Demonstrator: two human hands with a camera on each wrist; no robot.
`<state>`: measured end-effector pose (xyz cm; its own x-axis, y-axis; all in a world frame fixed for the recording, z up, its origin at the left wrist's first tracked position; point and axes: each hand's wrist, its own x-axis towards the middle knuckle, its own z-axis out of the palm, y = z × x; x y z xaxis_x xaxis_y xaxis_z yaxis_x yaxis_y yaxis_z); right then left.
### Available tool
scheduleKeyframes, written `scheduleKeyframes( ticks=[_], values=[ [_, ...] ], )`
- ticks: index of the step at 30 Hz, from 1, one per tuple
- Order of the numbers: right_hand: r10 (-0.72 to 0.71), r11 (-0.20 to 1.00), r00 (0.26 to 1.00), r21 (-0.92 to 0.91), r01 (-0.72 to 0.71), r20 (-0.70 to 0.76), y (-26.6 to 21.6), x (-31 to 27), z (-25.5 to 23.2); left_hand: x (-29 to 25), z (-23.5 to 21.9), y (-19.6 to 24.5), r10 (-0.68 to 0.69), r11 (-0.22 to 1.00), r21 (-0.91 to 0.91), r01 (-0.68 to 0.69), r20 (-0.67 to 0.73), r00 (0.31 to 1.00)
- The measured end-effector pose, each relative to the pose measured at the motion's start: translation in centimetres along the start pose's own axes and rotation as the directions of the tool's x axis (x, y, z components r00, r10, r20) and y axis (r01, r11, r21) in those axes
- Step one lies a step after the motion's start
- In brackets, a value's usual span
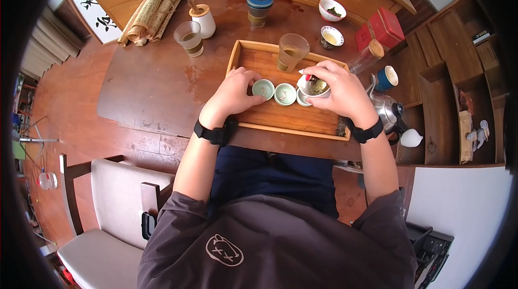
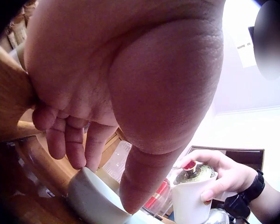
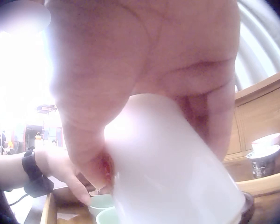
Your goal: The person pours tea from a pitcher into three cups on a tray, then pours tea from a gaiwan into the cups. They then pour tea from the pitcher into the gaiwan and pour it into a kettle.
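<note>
Three pale green teacups stand in a row on a wooden tea tray. My left hand pinches the leftmost teacup at its rim, thumb on one side and fingertips on the other, as the left wrist view also shows. Beside it is the middle teacup; the right teacup is partly hidden. My right hand grips a white spouted tea pot over that right end of the row. A red-topped knob sits at its mouth, with tea leaves showing inside. In the right wrist view, its smooth white wall fills the grasp.
A glass pitcher stands on the tray's far side. Behind lie another glass, a blue-lidded jar, a bowl of leaves, a small bowl and a red box. A metal kettle stands close right.
</note>
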<state>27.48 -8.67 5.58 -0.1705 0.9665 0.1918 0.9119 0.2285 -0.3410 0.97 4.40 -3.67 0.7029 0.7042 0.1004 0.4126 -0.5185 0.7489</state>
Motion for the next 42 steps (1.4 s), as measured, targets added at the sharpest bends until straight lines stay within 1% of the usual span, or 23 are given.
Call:
scheduleKeyframes(
  ticks=[4,6,9,11,14,19,21,22,24,25,27,28,30,31,33,34,35,38,41,42],
  values=[
    [0.019,0.999,1.000,-0.027,-0.019,0.006,0.7,-0.8,-0.2,0.0,0.0,0.0,0.000,1.000,0.009,0.000,0.002,1.000],
    [0.048,0.996,0.997,-0.081,-0.044,0.053,0.7,-1.1,-0.1,0.0,0.0,0.0,-0.001,1.000,0.013,0.001,0.003,1.000],
    [0.043,0.997,0.999,-0.065,-0.041,0.027,1.3,-1.6,-0.3,0.0,0.0,0.0,-0.016,1.000,0.009,0.016,0.008,1.000],
    [0.041,0.996,0.999,-0.075,-0.039,0.028,1.3,-1.8,-0.4,0.0,0.1,-0.2,-0.026,1.000,0.003,0.026,0.015,1.000],
    [0.052,0.994,0.998,-0.095,-0.049,0.027,1.4,-2.1,-0.7,0.1,0.2,-0.2,0.000,1.000,0.010,0.000,0.001,1.000],
    [0.064,0.992,0.997,-0.110,-0.060,0.035,1.5,-2.5,-1.0,0.1,-0.1,0.1,-0.019,0.999,0.028,0.018,0.024,1.000],
    [0.071,0.996,0.997,-0.049,-0.071,0.011,1.5,-2.8,-1.0,0.0,0.0,0.0,0.002,0.999,0.053,-0.002,0.010,1.000],
    [0.072,0.996,0.997,-0.048,-0.072,0.010,1.7,-3.0,-1.0,0.0,0.1,-0.1,0.023,0.997,0.078,-0.022,-0.006,1.000],
    [0.090,0.996,0.995,0.028,-0.089,-0.047,2.2,-3.6,-0.8,0.1,0.2,-0.3,0.015,0.997,0.075,-0.015,0.002,1.000],
    [0.090,0.996,0.995,0.029,-0.089,-0.049,2.5,-3.8,-0.6,0.1,0.2,-0.3,0.006,0.997,0.071,-0.007,0.010,1.000],
    [0.123,0.992,0.987,0.024,-0.121,-0.108,3.0,-4.5,-0.2,0.1,0.2,-0.3,0.013,0.997,0.076,-0.013,0.005,1.000],
    [0.127,0.992,0.985,0.023,-0.126,-0.113,3.2,-4.7,0.1,0.1,0.2,-0.2,0.018,0.997,0.078,-0.018,0.000,1.000],
    [0.177,0.984,0.967,0.015,-0.178,-0.182,3.4,-5.3,0.4,0.0,0.1,0.0,0.017,0.997,0.081,-0.018,0.004,1.000],
    [0.182,0.983,0.965,0.011,-0.183,-0.190,3.4,-5.6,0.6,0.0,0.0,0.1,0.011,0.996,0.085,-0.011,0.003,1.000],
    [0.277,0.961,0.941,0.058,-0.271,-0.196,3.3,-6.1,0.7,0.0,0.0,0.3,0.011,0.998,0.063,-0.011,0.003,1.000],
    [0.283,0.959,0.935,0.075,-0.273,-0.212,3.4,-6.4,0.9,0.0,0.0,0.4,0.001,0.999,0.040,-0.001,0.000,1.000],
    [0.319,0.947,0.921,0.104,-0.303,-0.223,3.4,-6.7,1.1,0.0,0.0,0.3,0.016,0.999,0.045,-0.015,-0.005,1.000],
    [0.323,0.946,0.893,0.096,-0.308,-0.313,3.6,-7.8,2.8,-0.1,0.1,0.1,0.023,0.999,0.039,-0.022,-0.011,1.000],
    [0.378,0.926,0.871,0.142,-0.350,-0.315,3.7,-8.4,2.9,-0.1,-0.1,0.4,0.011,0.999,0.050,-0.011,-0.001,1.000],
    [0.374,0.927,0.868,0.142,-0.347,-0.327,3.6,-8.5,2.8,-0.1,-0.1,0.4,0.021,0.998,0.057,-0.021,-0.005,1.000]
  ],
)
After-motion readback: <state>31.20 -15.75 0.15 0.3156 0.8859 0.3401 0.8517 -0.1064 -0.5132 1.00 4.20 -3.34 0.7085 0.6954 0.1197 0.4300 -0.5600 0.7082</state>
